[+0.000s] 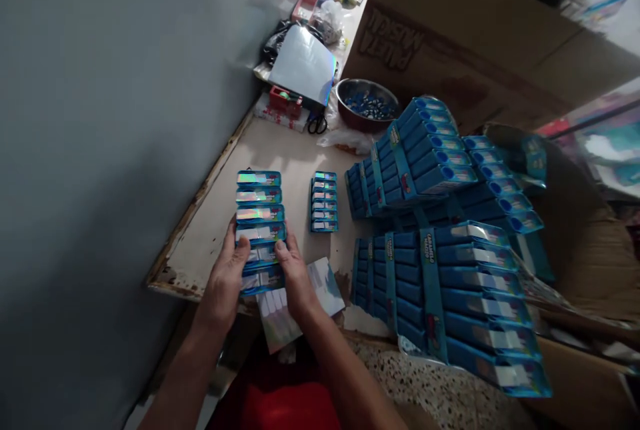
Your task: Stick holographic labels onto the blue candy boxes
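A row of several small blue candy boxes, lined up one behind another with their shiny ends facing up, is squeezed between my two hands. My left hand presses its left side, thumb on the top. On the opposite side my right hand grips it, thumb bent over the edge. A smaller-looking upright stack of the same blue boxes stands on the worn white table, right of the held row. Partly under my right wrist lie pale glossy sheets at the table's front edge.
Big banded stacks of blue boxes marked "Caramelo Macizo" fill the right side. Behind stand a metal bowl of small blue-wrapped pieces, scissors, a red tape dispenser and a large cardboard box. A grey wall borders the left.
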`<action>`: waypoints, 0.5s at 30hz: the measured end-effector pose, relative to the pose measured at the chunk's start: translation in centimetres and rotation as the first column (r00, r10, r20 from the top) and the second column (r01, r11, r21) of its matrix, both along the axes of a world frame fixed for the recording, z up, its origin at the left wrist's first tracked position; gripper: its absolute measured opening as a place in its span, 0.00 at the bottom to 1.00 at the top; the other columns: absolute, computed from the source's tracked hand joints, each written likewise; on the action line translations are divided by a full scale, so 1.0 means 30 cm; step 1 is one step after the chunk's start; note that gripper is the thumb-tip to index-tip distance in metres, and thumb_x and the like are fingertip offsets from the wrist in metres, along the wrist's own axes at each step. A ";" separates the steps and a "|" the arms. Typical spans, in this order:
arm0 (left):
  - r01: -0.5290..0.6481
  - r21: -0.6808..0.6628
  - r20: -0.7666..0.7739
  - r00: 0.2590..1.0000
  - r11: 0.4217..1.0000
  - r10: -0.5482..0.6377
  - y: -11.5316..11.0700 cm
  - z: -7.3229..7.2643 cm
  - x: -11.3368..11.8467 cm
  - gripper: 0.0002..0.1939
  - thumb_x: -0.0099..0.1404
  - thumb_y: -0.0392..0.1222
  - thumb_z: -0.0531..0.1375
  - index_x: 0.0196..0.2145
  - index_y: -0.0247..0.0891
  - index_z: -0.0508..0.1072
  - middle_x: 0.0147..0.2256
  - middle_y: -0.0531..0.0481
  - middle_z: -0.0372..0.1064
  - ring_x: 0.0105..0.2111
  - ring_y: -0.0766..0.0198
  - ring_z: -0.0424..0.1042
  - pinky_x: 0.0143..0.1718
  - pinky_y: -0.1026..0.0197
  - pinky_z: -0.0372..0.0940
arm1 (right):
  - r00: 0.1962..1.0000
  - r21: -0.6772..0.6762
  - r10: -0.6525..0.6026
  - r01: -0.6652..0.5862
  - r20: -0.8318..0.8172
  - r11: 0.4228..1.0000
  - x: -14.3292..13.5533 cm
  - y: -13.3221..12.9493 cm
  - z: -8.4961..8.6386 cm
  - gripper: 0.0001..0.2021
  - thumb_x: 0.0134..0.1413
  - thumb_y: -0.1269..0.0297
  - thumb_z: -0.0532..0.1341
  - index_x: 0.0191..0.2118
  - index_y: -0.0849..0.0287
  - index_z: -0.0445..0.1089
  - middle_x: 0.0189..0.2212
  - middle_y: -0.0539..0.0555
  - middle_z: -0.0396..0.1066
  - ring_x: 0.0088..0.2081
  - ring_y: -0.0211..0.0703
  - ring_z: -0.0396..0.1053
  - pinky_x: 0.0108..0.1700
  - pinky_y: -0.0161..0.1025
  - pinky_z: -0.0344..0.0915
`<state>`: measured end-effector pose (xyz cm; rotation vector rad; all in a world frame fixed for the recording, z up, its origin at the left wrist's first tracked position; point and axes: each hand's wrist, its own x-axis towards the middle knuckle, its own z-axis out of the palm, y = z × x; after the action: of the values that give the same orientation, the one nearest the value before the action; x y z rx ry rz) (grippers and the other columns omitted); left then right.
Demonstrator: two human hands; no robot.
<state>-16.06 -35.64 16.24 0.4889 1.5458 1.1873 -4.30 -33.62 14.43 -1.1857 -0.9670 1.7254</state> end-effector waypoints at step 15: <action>0.199 0.210 -0.212 0.965 0.957 -0.154 0.497 -0.382 0.438 0.32 0.75 0.57 0.55 0.70 0.43 0.59 0.68 0.42 0.61 0.69 0.53 0.59 0.67 0.51 0.60 | 0.975 0.121 -0.211 0.201 0.069 0.972 0.433 0.471 -0.404 0.33 0.61 0.43 0.60 0.67 0.52 0.64 0.63 0.53 0.70 0.64 0.49 0.67 0.66 0.53 0.64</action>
<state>-2.92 -20.74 4.79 0.9024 1.4972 1.2116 8.70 -19.49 2.30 -1.2434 -0.9421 1.4497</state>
